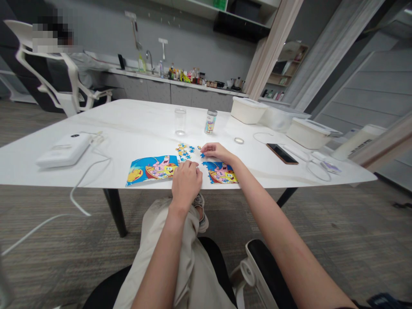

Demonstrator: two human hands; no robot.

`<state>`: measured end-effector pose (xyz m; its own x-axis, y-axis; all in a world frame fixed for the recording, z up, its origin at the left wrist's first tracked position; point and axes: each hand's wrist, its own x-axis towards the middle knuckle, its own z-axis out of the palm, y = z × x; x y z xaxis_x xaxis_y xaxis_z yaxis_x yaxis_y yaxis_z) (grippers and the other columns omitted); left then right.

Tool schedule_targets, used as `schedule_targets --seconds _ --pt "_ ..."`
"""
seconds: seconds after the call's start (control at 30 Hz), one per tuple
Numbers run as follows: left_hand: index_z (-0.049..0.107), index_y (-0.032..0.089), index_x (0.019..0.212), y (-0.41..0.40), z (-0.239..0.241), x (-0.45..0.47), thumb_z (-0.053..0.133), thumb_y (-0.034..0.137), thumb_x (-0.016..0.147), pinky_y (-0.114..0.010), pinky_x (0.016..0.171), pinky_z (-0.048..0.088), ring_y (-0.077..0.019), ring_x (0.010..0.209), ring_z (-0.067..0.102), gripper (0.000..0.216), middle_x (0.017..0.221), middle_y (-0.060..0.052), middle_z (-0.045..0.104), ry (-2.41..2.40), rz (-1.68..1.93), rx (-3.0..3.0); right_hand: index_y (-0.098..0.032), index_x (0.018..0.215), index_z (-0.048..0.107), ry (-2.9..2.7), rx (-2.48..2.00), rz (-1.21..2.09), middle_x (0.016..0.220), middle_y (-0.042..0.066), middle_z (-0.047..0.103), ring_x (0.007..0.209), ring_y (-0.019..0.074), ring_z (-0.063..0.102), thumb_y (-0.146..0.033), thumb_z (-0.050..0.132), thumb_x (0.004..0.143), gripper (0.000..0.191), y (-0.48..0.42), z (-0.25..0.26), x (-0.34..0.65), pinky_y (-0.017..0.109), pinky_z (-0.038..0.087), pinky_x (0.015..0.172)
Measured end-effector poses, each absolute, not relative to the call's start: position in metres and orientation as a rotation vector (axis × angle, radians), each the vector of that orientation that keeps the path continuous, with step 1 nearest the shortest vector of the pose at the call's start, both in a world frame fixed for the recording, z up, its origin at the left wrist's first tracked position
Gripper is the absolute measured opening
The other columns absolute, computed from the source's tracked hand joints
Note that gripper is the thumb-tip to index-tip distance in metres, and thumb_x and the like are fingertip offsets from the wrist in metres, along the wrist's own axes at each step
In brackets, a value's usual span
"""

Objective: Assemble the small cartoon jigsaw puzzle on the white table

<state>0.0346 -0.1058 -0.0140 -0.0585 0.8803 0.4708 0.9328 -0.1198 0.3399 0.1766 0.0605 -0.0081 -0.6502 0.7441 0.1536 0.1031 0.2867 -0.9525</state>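
On the table's near side, a cartoon picture sheet (152,168) lies to the left and a partly assembled jigsaw puzzle (220,173) with the same picture lies to the right. My left hand (186,180) rests between them with curled fingers, by the sheet's right edge; its fingertips are partly hidden. My right hand (219,152) reaches over the puzzle's top edge, fingers pinched at a small blue puzzle piece (202,155). Loose puzzle pieces (184,151), blue and yellow, are scattered just beyond my left hand.
Behind the pieces stand a clear jar (180,122) and a printed can (210,122). To the right are a tape roll (239,140), a phone (282,153) and lidded boxes (247,110). A white device (66,150) with cables sits left. Another person sits far left.
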Motion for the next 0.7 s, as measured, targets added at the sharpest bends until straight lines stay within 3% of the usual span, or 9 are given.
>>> schedule_targets --seconds 0.27,0.53,0.7 --pt "0.068 0.016 0.106 -0.107 -0.012 0.035 0.043 0.019 0.092 -0.04 0.089 0.044 -0.0263 0.103 0.058 0.028 0.106 -0.009 0.068 -2.029 -0.913 -2.096 -0.014 0.083 0.068 -1.969 -0.778 1.427 0.075 0.001 0.07 0.072 0.0124 0.062 -0.026 0.078 0.063 0.025 0.058 -0.006 0.176 0.024 0.048 0.069" --pt "0.067 0.016 0.107 -0.107 -0.013 0.034 0.042 0.02 0.093 -0.04 0.09 0.044 -0.026 0.104 0.057 0.028 0.108 -0.009 0.067 -2.041 -0.902 -2.105 -0.014 0.088 0.074 -2.333 -0.772 1.123 0.088 0.003 0.066 0.075 0.0124 0.054 -0.033 0.078 0.066 0.029 0.052 0.002 0.176 0.026 0.042 0.07" --pt "0.066 0.017 0.104 -0.107 -0.013 0.035 0.044 0.02 0.094 -0.039 0.089 0.043 -0.0251 0.102 0.057 0.025 0.105 -0.009 0.067 -2.042 -0.89 -2.096 -0.017 0.08 0.076 -2.468 -0.777 0.953 0.083 0.002 0.06 0.076 0.0134 0.051 -0.036 0.08 0.065 0.025 0.048 0.003 0.173 0.027 0.041 0.072"
